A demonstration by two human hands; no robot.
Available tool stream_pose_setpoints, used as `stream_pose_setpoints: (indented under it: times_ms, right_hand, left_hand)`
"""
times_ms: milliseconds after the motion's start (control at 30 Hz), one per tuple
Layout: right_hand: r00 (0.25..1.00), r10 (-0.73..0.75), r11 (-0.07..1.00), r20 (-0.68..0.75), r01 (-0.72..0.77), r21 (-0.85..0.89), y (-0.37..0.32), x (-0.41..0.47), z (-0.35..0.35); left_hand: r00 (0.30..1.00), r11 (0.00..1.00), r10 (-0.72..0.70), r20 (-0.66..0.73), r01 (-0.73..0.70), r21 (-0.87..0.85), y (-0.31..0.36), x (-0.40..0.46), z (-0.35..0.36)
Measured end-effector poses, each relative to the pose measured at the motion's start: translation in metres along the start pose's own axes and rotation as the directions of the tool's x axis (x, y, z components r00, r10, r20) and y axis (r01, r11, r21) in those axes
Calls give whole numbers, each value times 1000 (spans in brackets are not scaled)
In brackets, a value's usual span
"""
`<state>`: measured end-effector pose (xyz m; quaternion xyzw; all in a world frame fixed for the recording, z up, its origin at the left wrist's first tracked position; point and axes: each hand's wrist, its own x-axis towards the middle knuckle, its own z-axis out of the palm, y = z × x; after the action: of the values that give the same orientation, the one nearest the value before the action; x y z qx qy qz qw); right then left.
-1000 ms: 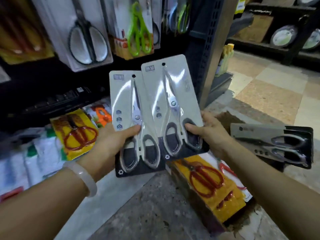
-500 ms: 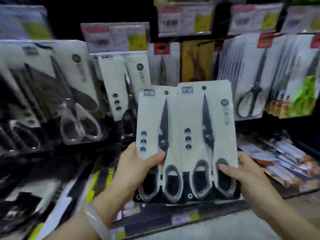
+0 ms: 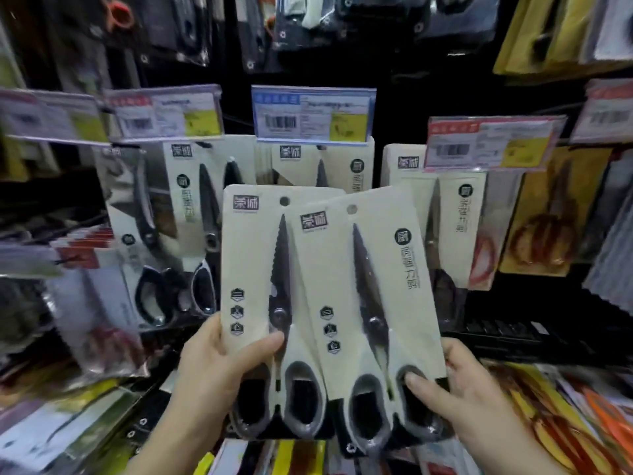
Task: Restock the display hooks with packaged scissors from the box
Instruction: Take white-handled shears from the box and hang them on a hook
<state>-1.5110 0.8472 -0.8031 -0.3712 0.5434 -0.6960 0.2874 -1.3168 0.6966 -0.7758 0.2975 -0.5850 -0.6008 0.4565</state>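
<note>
Store display shelving filled the view; nearest, the left hand point(image 3: 219, 368) pinched one scissors pack point(image 3: 270, 303) and the right hand point(image 3: 455, 389) gripped a second, tilted pack point(image 3: 373, 303) overlapping it. Behind them hung matching packs point(image 3: 191, 214) under a blue price tag point(image 3: 313, 114), partly hidden.

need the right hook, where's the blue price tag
Head view, top centre: the blue price tag hangs just above the two held scissor packs.

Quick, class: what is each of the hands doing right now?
Left hand: grips the left scissors pack.
Right hand: grips the right scissors pack.
</note>
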Motion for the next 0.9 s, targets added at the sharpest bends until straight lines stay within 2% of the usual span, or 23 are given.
stream_pose_setpoints:
  times_ms: [133, 233, 400, 700, 900]
  right_hand:
    - [996, -7, 1000, 91, 6, 16, -8, 20, 36]
    - [995, -37, 999, 89, 34, 35, -14, 33, 55]
    - [995, -86, 990, 45, 80, 119, -18, 51, 69]
    - [998, -60, 997, 0, 60, 52, -13, 50, 62]
    - [999, -38, 997, 8, 37, 68, -9, 48, 63]
  left_hand:
    - [991, 999, 38, -128, -41, -20, 6, 5, -24]
    - [985, 999, 34, -167, -40, -32, 7, 7, -32]
    - [981, 998, 39, -188, -49, -50, 4, 10, -29]
    - [973, 999, 28, -227, -33, -15, -5, 13, -32]
    - [971, 1000, 22, -239, -27, -15, -7, 11, -37]
